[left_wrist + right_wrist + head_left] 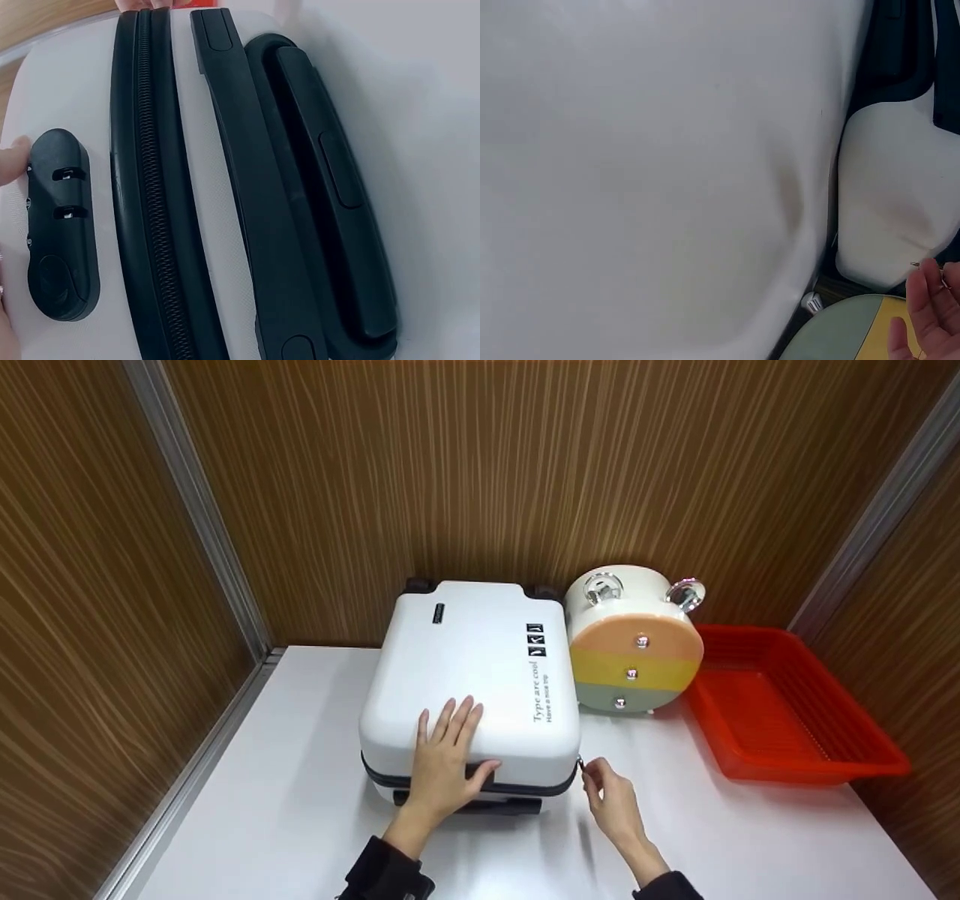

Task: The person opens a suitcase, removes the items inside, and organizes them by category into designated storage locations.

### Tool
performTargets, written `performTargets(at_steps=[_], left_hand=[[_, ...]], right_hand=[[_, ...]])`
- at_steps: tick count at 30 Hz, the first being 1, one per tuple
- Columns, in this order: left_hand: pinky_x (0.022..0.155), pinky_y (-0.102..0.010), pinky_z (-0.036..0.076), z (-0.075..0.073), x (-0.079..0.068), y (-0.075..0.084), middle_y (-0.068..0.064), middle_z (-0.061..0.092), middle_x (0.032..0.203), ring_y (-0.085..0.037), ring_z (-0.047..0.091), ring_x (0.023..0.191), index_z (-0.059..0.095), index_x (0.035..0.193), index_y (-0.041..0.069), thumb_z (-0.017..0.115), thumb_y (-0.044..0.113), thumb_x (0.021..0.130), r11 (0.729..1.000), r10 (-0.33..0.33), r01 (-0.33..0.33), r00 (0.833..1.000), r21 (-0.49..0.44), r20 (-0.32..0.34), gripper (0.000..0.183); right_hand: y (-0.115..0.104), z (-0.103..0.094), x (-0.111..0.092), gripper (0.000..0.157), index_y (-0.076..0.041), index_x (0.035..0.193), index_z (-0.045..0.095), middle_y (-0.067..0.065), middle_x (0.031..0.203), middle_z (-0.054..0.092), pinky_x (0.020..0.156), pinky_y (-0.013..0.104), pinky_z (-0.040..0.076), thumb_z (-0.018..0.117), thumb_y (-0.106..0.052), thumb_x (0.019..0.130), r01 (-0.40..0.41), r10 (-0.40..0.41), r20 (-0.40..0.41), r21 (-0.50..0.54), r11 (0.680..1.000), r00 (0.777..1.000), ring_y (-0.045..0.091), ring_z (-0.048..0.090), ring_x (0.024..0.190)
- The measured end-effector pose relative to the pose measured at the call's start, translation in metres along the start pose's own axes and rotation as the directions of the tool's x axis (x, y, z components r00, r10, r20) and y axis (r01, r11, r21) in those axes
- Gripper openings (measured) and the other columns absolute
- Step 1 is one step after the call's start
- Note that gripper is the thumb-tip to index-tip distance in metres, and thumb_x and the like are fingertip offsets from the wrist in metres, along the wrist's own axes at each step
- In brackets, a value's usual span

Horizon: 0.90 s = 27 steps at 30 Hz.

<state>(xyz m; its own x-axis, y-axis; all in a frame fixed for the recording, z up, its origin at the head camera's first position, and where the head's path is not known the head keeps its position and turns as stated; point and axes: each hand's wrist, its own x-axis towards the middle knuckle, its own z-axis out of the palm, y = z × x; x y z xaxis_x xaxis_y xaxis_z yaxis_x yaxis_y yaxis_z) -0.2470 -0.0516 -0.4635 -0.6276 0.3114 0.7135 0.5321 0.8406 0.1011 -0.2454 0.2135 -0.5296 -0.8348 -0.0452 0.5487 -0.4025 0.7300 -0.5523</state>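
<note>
A white hard-shell suitcase (465,660) lies flat on the table, wheels toward the back wall. My left hand (441,761) rests on its lid near the front edge, fingers extended and thumb out to the side. In the left wrist view, the thumb (11,163) touches the side of a black combination lock (64,225). Beside the lock run the closed teeth of the black zipper (154,187) and a black carry handle (255,187). At the front right corner, my right hand (613,804) pinches a small metal zipper pull (580,763).
Right of the suitcase stands a round cream drawer box (634,660) with striped drawer fronts and shiny ear-like rings. Further right is a red plastic basket (750,769). Wood-grain panels (480,472) enclose the white table (247,810) at the back and sides.
</note>
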Motion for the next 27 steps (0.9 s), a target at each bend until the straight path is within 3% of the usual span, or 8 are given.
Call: performTargets(at_steps=[3,13,27], left_hand=[[0.102,-0.051,0.010,0.001,0.000,0.000,-0.006,0.034,0.139,-0.026,0.026,0.128,0.037,0.134,0.009,0.057,0.053,0.077,1.000,-0.001,0.001,1.000,0.004,0.000,0.075],[0.102,-0.050,0.010,0.002,0.000,0.001,-0.006,0.034,0.139,-0.025,0.026,0.128,0.037,0.134,0.009,0.058,0.053,0.076,1.000,-0.016,0.016,1.000,0.019,-0.003,0.076],[0.101,-0.051,0.012,0.002,0.000,0.001,-0.007,0.035,0.138,-0.025,0.027,0.128,0.038,0.133,0.009,0.060,0.051,0.075,1.000,-0.016,0.017,1.000,0.004,-0.022,0.075]], right_hand=[[-0.004,-0.002,-0.004,0.013,-0.004,0.083,0.053,-0.004,0.063,0.054,0.045,0.021,0.041,0.058,0.007,0.079,0.043,-0.044,-0.013,-0.028,0.999,0.999,0.004,0.049,0.053],[-0.025,-0.007,-0.023,0.010,-0.002,0.085,0.052,0.003,0.066,0.058,0.045,0.018,0.041,0.055,0.006,0.081,0.023,-0.014,0.087,-0.105,0.994,0.996,0.004,0.050,0.052],[-0.053,0.009,-0.048,0.016,-0.006,0.087,0.050,0.002,0.063,0.059,0.044,0.019,0.040,0.056,0.005,0.078,0.196,-0.172,0.164,-0.137,0.971,0.971,0.005,0.049,0.049]])
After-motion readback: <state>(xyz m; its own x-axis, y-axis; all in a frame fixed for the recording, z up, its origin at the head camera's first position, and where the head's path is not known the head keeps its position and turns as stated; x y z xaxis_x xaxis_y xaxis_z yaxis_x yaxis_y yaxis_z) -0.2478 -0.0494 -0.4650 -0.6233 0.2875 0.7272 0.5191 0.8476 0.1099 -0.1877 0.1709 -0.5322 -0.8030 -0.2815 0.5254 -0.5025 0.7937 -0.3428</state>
